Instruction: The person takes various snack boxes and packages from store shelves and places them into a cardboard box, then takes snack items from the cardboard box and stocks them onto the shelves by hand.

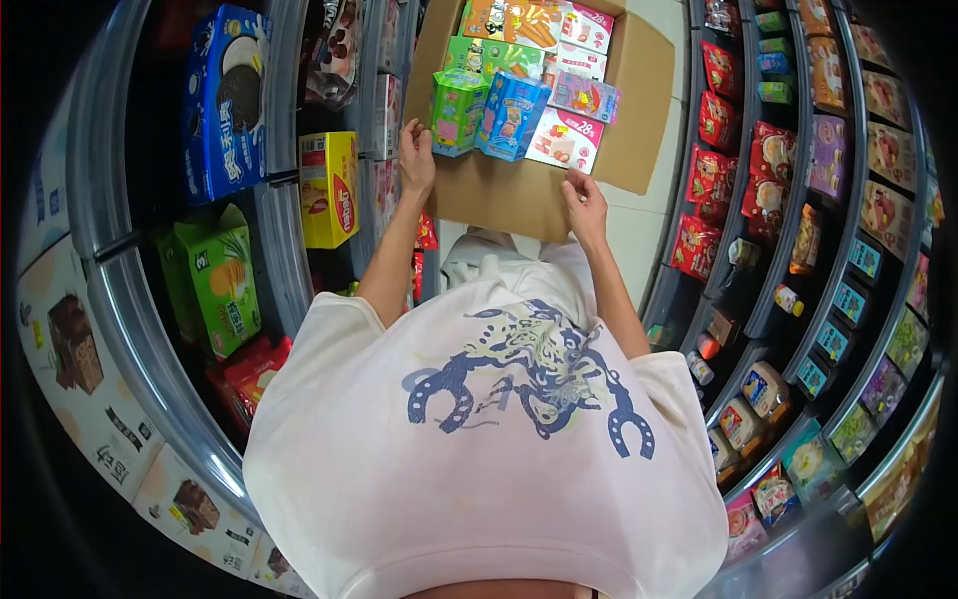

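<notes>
An open cardboard box (499, 194) lies in front of me, filled with snack packs. Nearest me in it are a green hexagonal pack (458, 115), a blue one (513, 118) beside it and a white and pink box (565, 140); a purple-pink pack (585, 96) and orange and green boxes lie behind. My left hand (416, 158) is at the box's left edge near the green pack. At the near right corner, my right hand (583, 203) has its fingers at the cardboard rim beside the white and pink box. Whether either hand grips the cardboard is unclear.
Shelves flank both sides. On the left stand a large blue cookie box (228, 105), a yellow box (329, 190) and a green pack (217, 280). Red packets (696, 246) and other snacks line the right shelves. Pale floor tiles (632, 240) show beside the box.
</notes>
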{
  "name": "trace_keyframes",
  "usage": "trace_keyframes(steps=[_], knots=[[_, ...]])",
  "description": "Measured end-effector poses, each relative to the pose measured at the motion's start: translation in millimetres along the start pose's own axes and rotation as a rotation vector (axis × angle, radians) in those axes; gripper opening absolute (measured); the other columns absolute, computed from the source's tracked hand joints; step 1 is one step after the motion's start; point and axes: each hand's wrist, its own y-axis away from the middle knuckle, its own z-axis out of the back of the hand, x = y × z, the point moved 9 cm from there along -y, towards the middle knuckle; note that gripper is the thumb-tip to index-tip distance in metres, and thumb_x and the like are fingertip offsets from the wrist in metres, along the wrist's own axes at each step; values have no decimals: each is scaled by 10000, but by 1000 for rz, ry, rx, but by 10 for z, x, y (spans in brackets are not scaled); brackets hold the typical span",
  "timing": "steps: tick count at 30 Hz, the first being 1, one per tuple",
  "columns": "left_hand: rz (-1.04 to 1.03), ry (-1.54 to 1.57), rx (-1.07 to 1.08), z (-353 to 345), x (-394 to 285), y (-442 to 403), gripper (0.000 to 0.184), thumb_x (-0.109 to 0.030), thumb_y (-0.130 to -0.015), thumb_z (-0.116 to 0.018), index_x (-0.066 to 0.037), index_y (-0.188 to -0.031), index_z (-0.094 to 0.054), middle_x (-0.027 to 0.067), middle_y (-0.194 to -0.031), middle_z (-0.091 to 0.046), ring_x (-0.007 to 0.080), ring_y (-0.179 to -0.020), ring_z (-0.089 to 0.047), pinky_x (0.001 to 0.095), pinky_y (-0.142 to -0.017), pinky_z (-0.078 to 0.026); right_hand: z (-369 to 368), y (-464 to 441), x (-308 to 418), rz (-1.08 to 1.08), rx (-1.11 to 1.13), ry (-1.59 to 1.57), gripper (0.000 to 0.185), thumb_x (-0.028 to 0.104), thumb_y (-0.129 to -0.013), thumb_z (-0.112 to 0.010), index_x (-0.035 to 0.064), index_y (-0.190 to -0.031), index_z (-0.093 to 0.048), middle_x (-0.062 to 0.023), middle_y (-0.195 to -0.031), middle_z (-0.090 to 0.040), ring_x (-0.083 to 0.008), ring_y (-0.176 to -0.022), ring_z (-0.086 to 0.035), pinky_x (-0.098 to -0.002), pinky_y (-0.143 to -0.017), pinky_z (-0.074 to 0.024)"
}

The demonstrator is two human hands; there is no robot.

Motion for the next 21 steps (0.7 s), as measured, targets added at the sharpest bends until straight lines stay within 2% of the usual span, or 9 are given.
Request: trace_keyframes(steps=[6,11,14,17,18,19,20,21], knots=[[120,-97,-216,205,147,417,399,-282,-947,-506,12,-1216,-533,186,-1174,-588,276,-1089,-568,357,-929,-438,228,164,-246,-28,106,78,348,180,-888,-628,4,-1187,-610,-86,-1073,-671,-134,-954,-622,-277,-875,-482],[159,-205,-363,226,536,993,401,-291,-911,-535,31,-1150,-553,191,-1110,-570,332,-1037,-545,390,-925,-420,531,158,-457,20,205,125,354,194,-870,-630,-7,-1160,-615,-118,-1034,-684,-174,-929,-649,-297,-850,-506],[137,-274,-495,181,481,1460,383,-273,-894,-565,32,-1125,-554,190,-1125,-551,344,-1055,-525,417,-930,-407,830,192,-555,72,233,144,346,193,-873,-629,-15,-1150,-616,-119,-1027,-684,-171,-920,-649,-296,-844,-506],[53,-505,-580,-30,334,1932,377,-246,-844,-642,7,-1109,-552,178,-1120,-550,352,-1072,-508,441,-928,-396,1141,256,-697,99,258,115,332,185,-882,-627,-20,-1143,-617,-120,-1027,-681,-165,-912,-642,-287,-830,-503],[-17,-502,-546,-171,302,2065,389,-219,-808,-673,-6,-1109,-549,175,-1111,-553,354,-1070,-508,448,-928,-394,1243,290,-786,103,279,102,326,182,-886,-626,-21,-1141,-618,-120,-1027,-680,-163,-910,-639,-283,-824,-502],[-81,-507,-533,-268,268,2212,410,-192,-773,-704,-19,-1109,-546,172,-1101,-556,355,-1069,-507,455,-928,-392,1355,279,-1002,86,272,59,323,178,-890,-626,-23,-1143,-616,-116,-1026,-675,-159,-910,-633,-277,-817,-499],[-32,-524,-481,-391,309,2346,464,-164,-721,-723,-29,-1125,-539,172,-1097,-562,359,-1072,-508,448,-934,-394,1404,236,-1243,76,289,14,320,173,-894,-626,-25,-1145,-615,-111,-1025,-671,-155,-910,-627,-271,-809,-495],[-62,-516,-541,-485,256,2562,461,-147,-704,-714,-32,-1118,-544,181,-1093,-564,364,-1073,-509,442,-942,-396,1438,225,-1488,4,348,-31,326,173,-898,-626,-25,-1157,-609,-102,-1018,-661,-149,-906,-615,-267,-801,-489]])
